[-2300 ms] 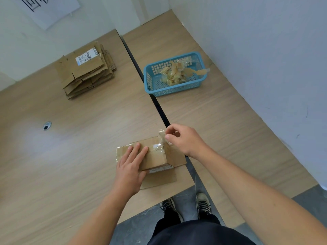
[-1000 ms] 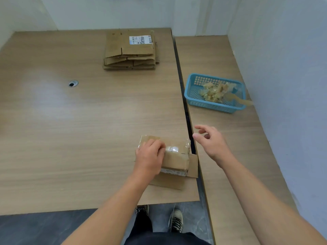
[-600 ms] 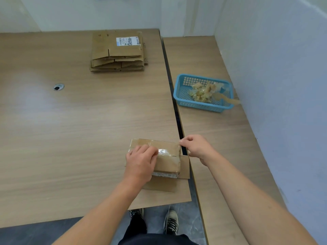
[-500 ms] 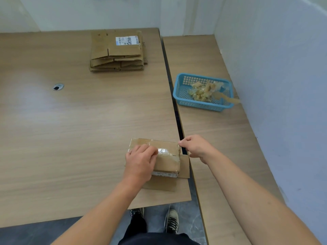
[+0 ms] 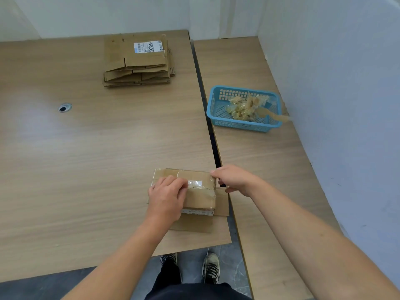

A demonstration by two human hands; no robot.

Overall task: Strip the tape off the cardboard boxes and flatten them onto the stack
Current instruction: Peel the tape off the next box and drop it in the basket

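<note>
1. We are pressing our left hand [image 5: 166,198], fingers flat and open, on top of the taped box [image 5: 200,192], which is sitting at the table's [image 5: 86,169] near right corner.
2. Our right hand [image 5: 234,179] is curling at the box's far right edge; whether it is pinching tape [image 5: 195,184] we cannot tell.
3. The flattened stack [image 5: 137,61] is lying far back, with wide bare tabletop lying between.
4. The blue basket [image 5: 218,116] is holding tape scraps on the right table.

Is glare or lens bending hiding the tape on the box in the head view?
Head view: glare whitens one patch of tape on the box, seam edges otherwise readable; wide-angle bending curves the right wall and table edges; a soft sheen lies on the tabletop; focus sharp throughout.
</note>
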